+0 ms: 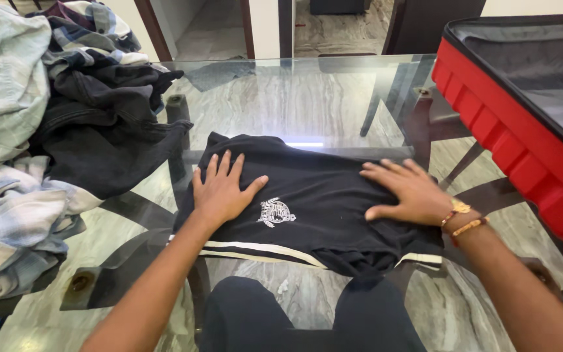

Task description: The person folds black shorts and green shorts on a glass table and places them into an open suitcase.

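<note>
A folded black shirt point(320, 195) with a small white crest and a white stripe along its near edge lies on the glass table point(281, 98) in front of me. My left hand point(221, 189) rests flat on the shirt's left part, fingers spread. My right hand point(406, 191) presses flat on the shirt's right part, with thread bracelets at the wrist. Neither hand grips anything.
A heap of clothes point(40, 130), dark and pale plaid, covers the table's left side. An open red suitcase point(509, 124) with a grey lining stands at the right. A dark chair point(425, 26) is behind the table. My dark-trousered knees point(307, 313) show under the glass.
</note>
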